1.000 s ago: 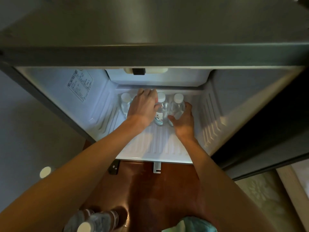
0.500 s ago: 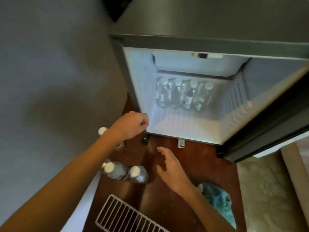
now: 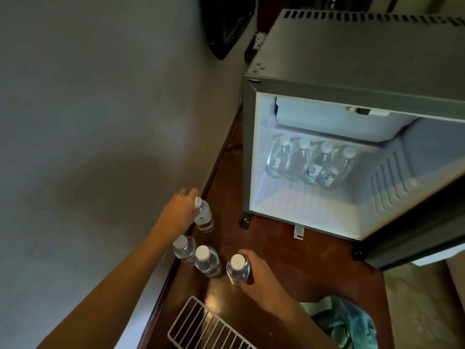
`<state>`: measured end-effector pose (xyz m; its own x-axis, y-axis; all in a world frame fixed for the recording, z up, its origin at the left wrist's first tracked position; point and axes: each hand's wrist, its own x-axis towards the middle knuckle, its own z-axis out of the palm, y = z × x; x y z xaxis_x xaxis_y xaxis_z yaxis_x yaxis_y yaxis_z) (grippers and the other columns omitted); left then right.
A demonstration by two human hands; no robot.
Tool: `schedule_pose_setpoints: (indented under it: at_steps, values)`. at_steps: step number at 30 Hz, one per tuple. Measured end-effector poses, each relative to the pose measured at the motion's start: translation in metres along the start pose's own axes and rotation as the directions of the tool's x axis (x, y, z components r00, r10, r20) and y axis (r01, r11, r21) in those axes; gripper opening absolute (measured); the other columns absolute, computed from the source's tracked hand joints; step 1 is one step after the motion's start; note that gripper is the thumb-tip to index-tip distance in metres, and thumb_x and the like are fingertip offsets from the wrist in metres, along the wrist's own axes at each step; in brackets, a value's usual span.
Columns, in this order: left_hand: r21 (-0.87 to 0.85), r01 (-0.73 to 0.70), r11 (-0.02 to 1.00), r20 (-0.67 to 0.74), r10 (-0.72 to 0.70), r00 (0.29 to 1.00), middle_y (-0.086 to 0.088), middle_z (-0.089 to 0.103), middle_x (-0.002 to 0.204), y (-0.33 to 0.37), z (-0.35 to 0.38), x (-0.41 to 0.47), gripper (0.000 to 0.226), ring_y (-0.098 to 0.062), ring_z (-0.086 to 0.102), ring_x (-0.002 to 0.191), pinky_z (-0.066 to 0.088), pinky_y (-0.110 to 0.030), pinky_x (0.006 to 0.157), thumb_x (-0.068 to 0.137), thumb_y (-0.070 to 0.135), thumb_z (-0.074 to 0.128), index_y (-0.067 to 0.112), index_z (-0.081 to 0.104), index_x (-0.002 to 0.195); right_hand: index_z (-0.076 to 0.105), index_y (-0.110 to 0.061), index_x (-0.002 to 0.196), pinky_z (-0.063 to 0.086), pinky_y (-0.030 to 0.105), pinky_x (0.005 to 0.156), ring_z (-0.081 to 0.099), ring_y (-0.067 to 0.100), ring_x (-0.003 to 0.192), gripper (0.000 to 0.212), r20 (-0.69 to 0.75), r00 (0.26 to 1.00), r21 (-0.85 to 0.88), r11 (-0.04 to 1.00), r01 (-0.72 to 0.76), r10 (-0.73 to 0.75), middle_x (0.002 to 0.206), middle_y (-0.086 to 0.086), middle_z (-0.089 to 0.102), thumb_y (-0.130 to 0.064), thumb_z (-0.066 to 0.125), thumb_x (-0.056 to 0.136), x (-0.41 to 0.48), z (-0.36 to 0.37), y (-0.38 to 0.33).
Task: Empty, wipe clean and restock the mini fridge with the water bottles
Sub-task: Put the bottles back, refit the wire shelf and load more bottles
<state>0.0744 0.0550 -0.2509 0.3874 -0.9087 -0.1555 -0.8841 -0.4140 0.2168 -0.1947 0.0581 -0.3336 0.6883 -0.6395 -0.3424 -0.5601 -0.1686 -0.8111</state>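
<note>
Closest to me, at six o'clock, a white wire shelf (image 3: pixel 208 326) lies flat on the dark wooden tabletop (image 3: pixel 297 260). A crumpled teal cloth (image 3: pixel 349 323) sits at five o'clock, just beside my right forearm.

A little further out, my right hand (image 3: pixel 261 275) is wrapped round the front bottle (image 3: pixel 237 269), with the thumb curled over its top side. That bottle stands upright on the wood with its white cap up. At nine o'clock from it stands the middle bottle (image 3: pixel 207 260), and the left bottle (image 3: pixel 185 249) is just beside that. Both are upright, and no hand is on either.

Further on, at seven o'clock in my view, my left hand (image 3: pixel 180 210) is blurred. Its fingers close on the neck of the far bottle (image 3: pixel 205 219), which stands near the table's wall-side edge.

Beyond the hands, from one to four o'clock, the grey fridge (image 3: pixel 352 59) stands on the same tabletop. Its door (image 3: pixel 427 235) hangs open at four o'clock and the inside is lit. A row of four bottles (image 3: pixel 299 159) stands upright against the back wall, caps up and shoulder to shoulder. The white floor in front of them is bare. A black object (image 3: pixel 226 26) sits at twelve o'clock; I cannot tell what it is.
</note>
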Motion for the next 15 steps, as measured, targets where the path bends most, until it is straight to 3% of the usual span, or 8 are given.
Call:
schedule_pose_setpoints:
  at_steps: [3, 6, 10, 13, 15]
  values:
    - [-0.096, 0.003, 0.995, -0.070, -0.010, 0.998, -0.014, 0.053, 0.112, 0.001, 0.013, 0.001, 0.036, -0.033, 0.058, 0.096, 0.047, -0.037, 0.075, 0.085, 0.014, 0.072, 0.008, 0.048, 0.111, 0.038, -0.034, 0.143, 0.029, 0.014, 0.108, 0.037, -0.001, 0.128, 0.068, -0.006, 1.000, 0.018, 1.000, -0.001, 0.001, 0.137, -0.020, 0.041, -0.018, 0.071, 0.086, -0.001, 0.007, 0.004]
    - [-0.125, 0.013, 0.992, -0.075, -0.023, 0.997, -0.012, 0.054, 0.112, 0.003, 0.019, 0.002, 0.037, -0.035, 0.061, 0.095, 0.050, -0.041, 0.074, 0.085, 0.017, 0.073, 0.009, 0.047, 0.111, 0.048, -0.030, 0.137, 0.039, 0.025, 0.109, 0.050, 0.003, 0.125, 0.058, -0.108, 0.994, 0.122, 0.993, -0.002, 0.015, 0.135, -0.012, 0.054, -0.031, 0.073, 0.086, 0.001, 0.016, 0.002]
    - [0.112, -0.015, 0.994, 0.053, 0.009, 0.999, -0.007, 0.049, 0.116, 0.017, 0.010, 0.003, 0.043, -0.033, 0.061, 0.099, 0.050, -0.043, 0.078, 0.090, 0.044, 0.063, 0.006, 0.059, 0.111, 0.054, -0.040, 0.122, 0.048, 0.031, 0.101, 0.060, 0.003, 0.114, 0.048, -0.206, 0.978, 0.183, 0.983, -0.001, 0.039, 0.121, -0.015, 0.064, -0.043, 0.075, 0.079, -0.001, 0.010, 0.002]
    - [0.380, -0.083, 0.921, 0.122, 0.039, 0.992, -0.003, 0.049, 0.121, 0.037, 0.000, 0.000, 0.048, -0.028, 0.063, 0.102, 0.046, -0.036, 0.076, 0.095, 0.054, 0.049, 0.011, 0.058, 0.116, 0.054, -0.040, 0.125, 0.053, 0.029, 0.095, 0.063, -0.002, 0.106, 0.062, -0.298, 0.951, 0.223, 0.975, -0.013, 0.081, 0.115, -0.019, 0.067, -0.040, 0.083, 0.070, -0.004, -0.013, 0.013]
    - [0.418, -0.153, 0.895, 0.120, 0.113, 0.986, -0.003, 0.052, 0.117, 0.055, -0.007, -0.005, 0.047, -0.027, 0.065, 0.096, 0.045, -0.034, 0.069, 0.095, 0.054, 0.048, 0.012, 0.059, 0.113, 0.055, -0.036, 0.128, 0.056, 0.029, 0.090, 0.066, -0.001, 0.101, 0.069, -0.381, 0.917, 0.223, 0.974, -0.031, 0.116, 0.111, -0.017, 0.069, -0.040, 0.085, 0.066, 0.001, -0.041, 0.020]
